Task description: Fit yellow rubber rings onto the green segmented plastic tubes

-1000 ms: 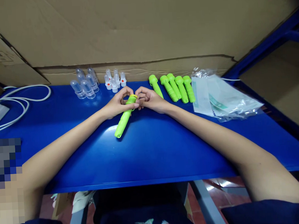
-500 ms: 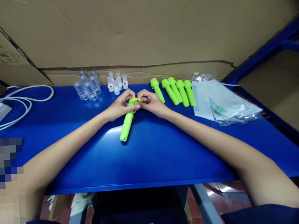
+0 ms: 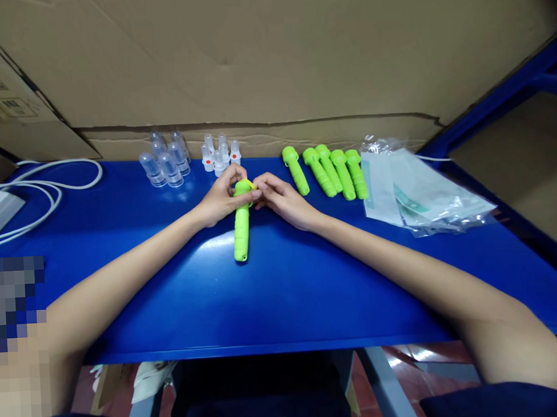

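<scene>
My left hand is closed around the head end of a lime-green flashlight-shaped handle, whose grooved grip points toward me over the blue table. At that head is a thin yellow band, partly covered by fingers, so its full shape is hidden. Its right end is pinched by the fingertips of my right hand. Behind my hands stand several small white-based clear bulbs, one row showing red dots. Several similar green handles lie to the right.
Several clear domed tubes stand at the back left, near a white cable. Plastic bags with printed sheets lie at the right. A cardboard wall closes off the back of the blue table.
The green handle has swung from slanting left to nearly straight toward me. My right hand has shifted slightly right, drawing the yellow band's end outward.
</scene>
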### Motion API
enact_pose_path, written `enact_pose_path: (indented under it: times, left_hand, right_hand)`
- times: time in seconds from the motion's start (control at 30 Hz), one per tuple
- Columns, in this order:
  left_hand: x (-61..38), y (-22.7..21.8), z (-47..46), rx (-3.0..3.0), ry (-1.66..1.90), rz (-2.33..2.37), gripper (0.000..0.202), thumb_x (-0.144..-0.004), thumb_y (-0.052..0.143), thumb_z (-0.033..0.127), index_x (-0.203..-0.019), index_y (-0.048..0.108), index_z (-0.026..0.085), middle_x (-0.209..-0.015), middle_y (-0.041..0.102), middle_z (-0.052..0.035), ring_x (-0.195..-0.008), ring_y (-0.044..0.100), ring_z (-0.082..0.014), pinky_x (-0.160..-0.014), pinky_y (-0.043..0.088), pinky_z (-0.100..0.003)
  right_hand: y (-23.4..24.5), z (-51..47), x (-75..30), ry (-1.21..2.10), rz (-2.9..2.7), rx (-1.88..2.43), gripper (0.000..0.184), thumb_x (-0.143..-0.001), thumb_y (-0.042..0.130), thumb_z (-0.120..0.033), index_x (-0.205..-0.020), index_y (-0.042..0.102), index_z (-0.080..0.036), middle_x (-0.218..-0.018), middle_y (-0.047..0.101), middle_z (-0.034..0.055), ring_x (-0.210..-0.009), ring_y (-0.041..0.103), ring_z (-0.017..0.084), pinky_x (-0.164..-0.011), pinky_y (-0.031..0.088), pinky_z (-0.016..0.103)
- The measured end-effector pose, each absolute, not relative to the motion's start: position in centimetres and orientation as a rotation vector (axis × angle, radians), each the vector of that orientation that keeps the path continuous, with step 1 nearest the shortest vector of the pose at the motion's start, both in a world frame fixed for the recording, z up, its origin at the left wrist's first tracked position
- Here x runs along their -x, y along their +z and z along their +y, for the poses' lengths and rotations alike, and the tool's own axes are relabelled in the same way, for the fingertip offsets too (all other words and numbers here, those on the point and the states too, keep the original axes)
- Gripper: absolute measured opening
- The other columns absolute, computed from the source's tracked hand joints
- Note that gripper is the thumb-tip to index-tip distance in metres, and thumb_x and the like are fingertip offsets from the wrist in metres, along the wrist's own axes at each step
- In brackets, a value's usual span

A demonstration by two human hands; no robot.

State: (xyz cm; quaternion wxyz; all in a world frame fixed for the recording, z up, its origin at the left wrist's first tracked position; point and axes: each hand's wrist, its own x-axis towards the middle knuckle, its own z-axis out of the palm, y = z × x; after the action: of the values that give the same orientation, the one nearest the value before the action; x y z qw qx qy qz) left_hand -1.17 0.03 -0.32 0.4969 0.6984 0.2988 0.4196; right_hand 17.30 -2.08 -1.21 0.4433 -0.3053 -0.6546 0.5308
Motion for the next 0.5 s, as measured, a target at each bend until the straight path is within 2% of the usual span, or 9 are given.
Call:
enact_pose_path:
  times: [0.1,0.2,0.27,0.37,0.43,0.5]
  left_hand:
    - [1.2,-0.4,0.1,-1.752,1.093,0.750,0.063,-0.067,0.090,0.060,-0.091,0.044,0.024,-0.081,0.047,0.0039,-0.067,0.044,-0.0099,-0.058,0.034,-0.023]
    - [1.4,-0.5,0.2,-1.799,1.145,0.743,0.070,-0.063,0.090,0.068,-0.091,0.043,0.024,-0.082,0.049,0.0027,-0.069,0.044,-0.0114,-0.061,0.036,-0.024]
    - [1.4,-0.6,0.2,-1.820,1.166,0.738,0.071,-0.065,0.087,0.072,-0.092,0.043,0.024,-0.083,0.049,0.0024,-0.069,0.044,-0.0117,-0.063,0.037,-0.025]
    - [1.3,-0.5,0.3,-1.872,1.177,0.732,0.071,-0.067,0.084,0.076,-0.092,0.042,0.024,-0.084,0.046,0.0022,-0.071,0.044,-0.0123,-0.066,0.038,-0.027]
    - [1.2,-0.4,0.4,-1.908,1.174,0.738,0.074,-0.063,0.085,0.077,-0.090,0.042,0.024,-0.084,0.045,0.0022,-0.072,0.045,-0.0129,-0.068,0.039,-0.027]
    - [1.1,-0.2,0.5,-1.934,1.168,0.736,0.078,-0.058,0.087,0.079,-0.087,0.041,0.023,-0.084,0.045,0.0022,-0.073,0.046,-0.0131,-0.068,0.040,-0.027]
  right_hand:
    - [-0.9,-3.1,-16.6,1.524,-1.475,0.746,0.025,-0.087,0.064,-0.038,-0.101,0.045,-0.027,-0.105,0.060,-0.0020,-0.092,0.062,0.014,-0.087,0.059,0.032]
    - [-0.4,-4.0,-16.2,1.682,-1.410,0.730,0.042,-0.077,0.065,-0.025,-0.107,0.037,-0.031,-0.123,0.057,-0.0035,-0.090,0.066,0.010,-0.086,0.062,0.034]
    - [-0.2,-4.4,-16.0,1.754,-1.457,0.708,0.054,-0.075,0.070,-0.021,-0.111,0.031,-0.032,-0.127,0.056,-0.0029,-0.086,0.069,0.009,-0.083,0.065,0.037]
    - [-0.2,-4.6,-15.8,1.751,-1.582,0.686,0.063,-0.075,0.080,-0.022,-0.108,0.027,-0.030,-0.112,0.061,-0.0027,-0.073,0.074,0.012,-0.072,0.069,0.038]
    - [-0.5,-4.5,-15.7,1.672,-1.608,0.695,0.064,-0.075,0.080,-0.022,-0.106,0.025,-0.030,-0.096,0.062,-0.0069,-0.061,0.073,0.013,-0.060,0.067,0.034]
    - [-0.8,-4.4,-15.7,1.584,-1.591,0.727,0.059,-0.076,0.074,-0.019,-0.105,0.025,-0.030,-0.082,0.060,-0.0118,-0.050,0.068,0.012,-0.046,0.060,0.026]
